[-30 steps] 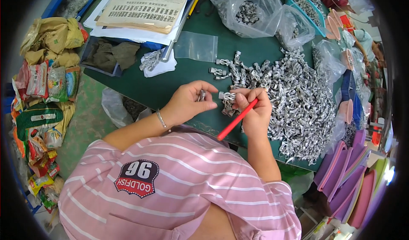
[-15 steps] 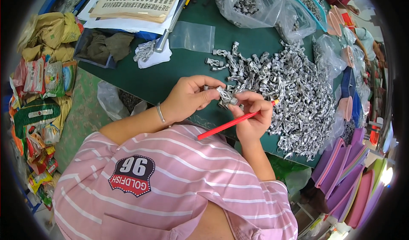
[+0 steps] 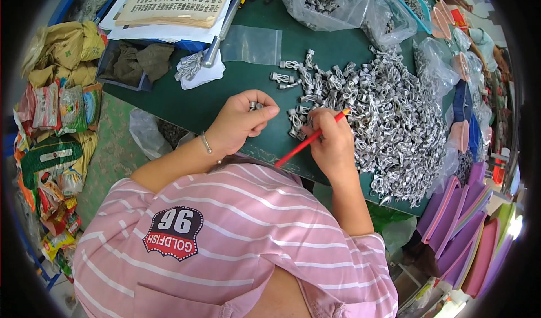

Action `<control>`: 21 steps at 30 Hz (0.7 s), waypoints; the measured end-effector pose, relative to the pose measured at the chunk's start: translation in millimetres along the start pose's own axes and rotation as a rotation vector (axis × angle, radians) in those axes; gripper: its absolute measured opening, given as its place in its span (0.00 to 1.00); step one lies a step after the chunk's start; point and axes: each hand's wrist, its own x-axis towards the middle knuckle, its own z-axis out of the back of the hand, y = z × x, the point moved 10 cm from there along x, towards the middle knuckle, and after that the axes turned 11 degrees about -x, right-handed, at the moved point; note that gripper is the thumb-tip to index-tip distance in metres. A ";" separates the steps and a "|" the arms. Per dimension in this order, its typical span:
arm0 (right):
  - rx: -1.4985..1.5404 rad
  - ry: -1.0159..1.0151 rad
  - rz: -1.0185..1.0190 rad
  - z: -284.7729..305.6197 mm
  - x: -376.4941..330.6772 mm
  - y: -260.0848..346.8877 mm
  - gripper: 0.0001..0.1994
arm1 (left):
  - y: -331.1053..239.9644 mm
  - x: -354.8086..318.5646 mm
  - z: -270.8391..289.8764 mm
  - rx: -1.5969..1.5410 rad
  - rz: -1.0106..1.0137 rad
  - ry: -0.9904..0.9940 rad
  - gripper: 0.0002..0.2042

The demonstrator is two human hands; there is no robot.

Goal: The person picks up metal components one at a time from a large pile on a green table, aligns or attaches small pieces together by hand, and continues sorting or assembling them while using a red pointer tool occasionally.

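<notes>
My left hand point(image 3: 239, 120), with a bangle at the wrist, is curled closed around small grey metal fittings point(image 3: 256, 106); their ends show between thumb and fingers. My right hand point(image 3: 333, 151) keeps a slim red pencil point(image 3: 297, 150) slanted through its grip, its yellowish tip pointing up and right. That hand's fingertips reach the near-left edge of a large heap of grey metal fittings point(image 3: 394, 126), beside a few of them. Each fitting has a ribbed round collar and looped prongs. Whether the right fingertips pinch one is hidden.
Clear plastic bags of fittings point(image 3: 349, 19) and a turquoise basket point(image 3: 414, 8) stand at the far side of the green table point(image 3: 236, 81). A flat clear bag point(image 3: 251, 44), papers point(image 3: 174, 5) and a bin with grey cloth point(image 3: 135, 64) lie far left. Purple folders point(image 3: 451, 222) stand right.
My hands have parted. The left drew back leftward with fittings inside its fingers; the right, still with the pencil, left the fitting held between them and moved to the heap's edge.
</notes>
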 end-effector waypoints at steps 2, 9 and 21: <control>-0.018 0.027 0.022 -0.7 2.0 8.2 0.13 | 0.5 -0.8 -4.7 0.103 -0.010 -0.004 0.06; -0.132 0.050 0.069 -13.3 -3.4 23.1 0.13 | -10.4 2.1 -9.5 0.612 -0.212 -0.015 0.07; 0.796 -0.037 -0.385 -24.9 -22.9 -16.5 0.12 | -13.1 -3.1 -21.7 0.751 -0.231 0.051 0.11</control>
